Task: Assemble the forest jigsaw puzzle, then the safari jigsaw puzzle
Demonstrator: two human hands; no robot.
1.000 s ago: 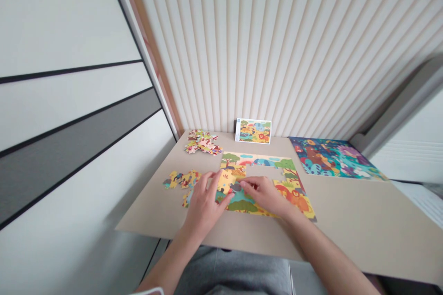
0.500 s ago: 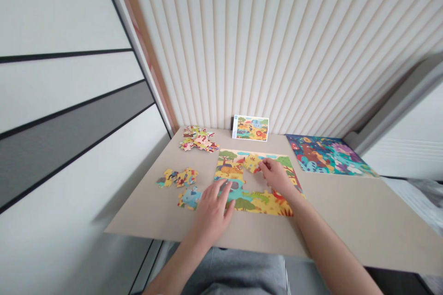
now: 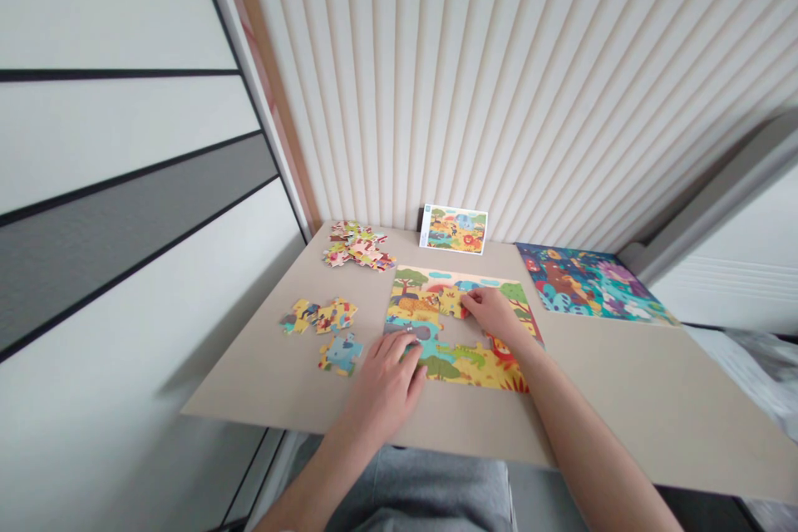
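A jigsaw puzzle (image 3: 440, 367) of safari animals lies on the table, with an open gap near its middle. At the upper side of that gap, my right hand (image 3: 492, 314) pinches a yellow puzzle piece (image 3: 451, 302) that sits against the joined part; whether it is locked in, I cannot tell. My left hand (image 3: 390, 378) lies over the puzzle's left edge near the grey hippo, its fingers spread. Just left of it is a loose piece with a blue elephant (image 3: 341, 353). Several other yellow pieces (image 3: 337, 314) lie beyond that one.
A picture card (image 3: 455, 230) of the same scene stands behind the puzzle. At the table's (image 3: 280, 391) back left is a heap of pinkish puzzle pieces (image 3: 358, 249). A dark blue assembled puzzle (image 3: 592, 283) lies at the right. A pleated wall (image 3: 399, 83) rises behind.
My right hand and the yellow piece have shifted slightly within the gap, and the piece now lies flatter against its neighbours. My left hand stays almost where it was. The view has tilted a little.
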